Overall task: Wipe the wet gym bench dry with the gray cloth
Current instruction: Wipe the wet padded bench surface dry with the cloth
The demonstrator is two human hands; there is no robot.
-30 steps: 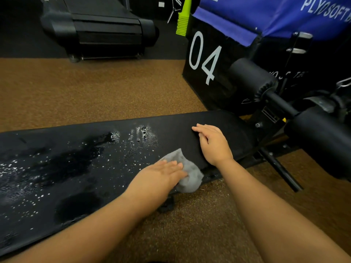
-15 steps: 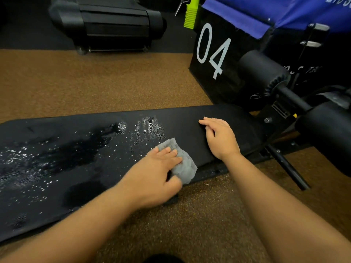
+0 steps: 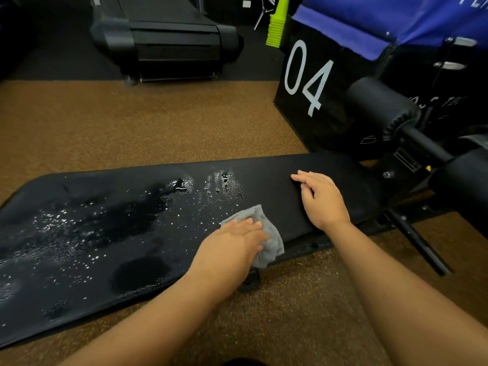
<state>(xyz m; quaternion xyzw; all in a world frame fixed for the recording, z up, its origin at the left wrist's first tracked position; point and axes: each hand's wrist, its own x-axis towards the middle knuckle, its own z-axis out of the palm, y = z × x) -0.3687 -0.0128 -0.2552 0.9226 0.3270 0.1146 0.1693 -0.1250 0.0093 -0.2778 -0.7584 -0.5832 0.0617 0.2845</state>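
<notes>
A big white "04" is painted on the side of the black box point(image 3: 311, 101) standing on the floor behind the bench. White letters are cut off at the top right on the blue cover point(image 3: 396, 19) above it, with only something like "PL" left in view, so no full word can be made out. A few more pale letters can be seen on the dark surface behind the foam roller point(image 3: 380, 107), but they're too dim and partly hidden to be read properly.
</notes>
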